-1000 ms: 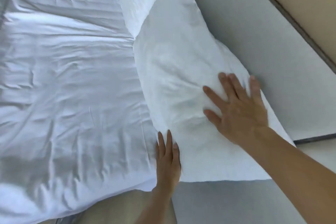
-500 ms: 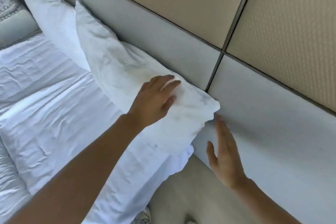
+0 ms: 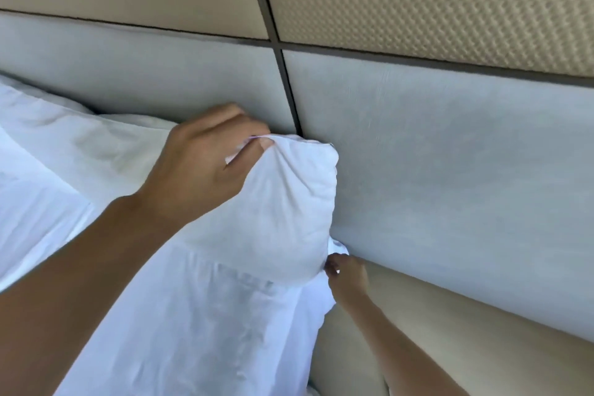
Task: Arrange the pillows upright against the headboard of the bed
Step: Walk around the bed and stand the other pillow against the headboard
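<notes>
White, creased cotton covers the pillow (image 3: pixel 283 202) we are handling; its upper right corner is bunched into a soft, rounded lump and stands against the grey padded headboard (image 3: pixel 450 154), just right of the dark vertical seam (image 3: pixel 291 90) between two panels. Our left hand (image 3: pixel 205 164) is closed on that corner, thumb and fingers pinching a fold of the fabric at the top edge. Our right hand (image 3: pixel 348 276) reaches in lower down at the pillow's right edge, fingers curled around a small tuck of cloth beside the headboard. Below the pillow, white bedding (image 3: pixel 193 331) falls away with faint wrinkles. A second white pillow (image 3: pixel 48 125) leans on the headboard to the left, touching ours. Above the grey panels run beige ones (image 3: pixel 434 3), the right one quilted.
</notes>
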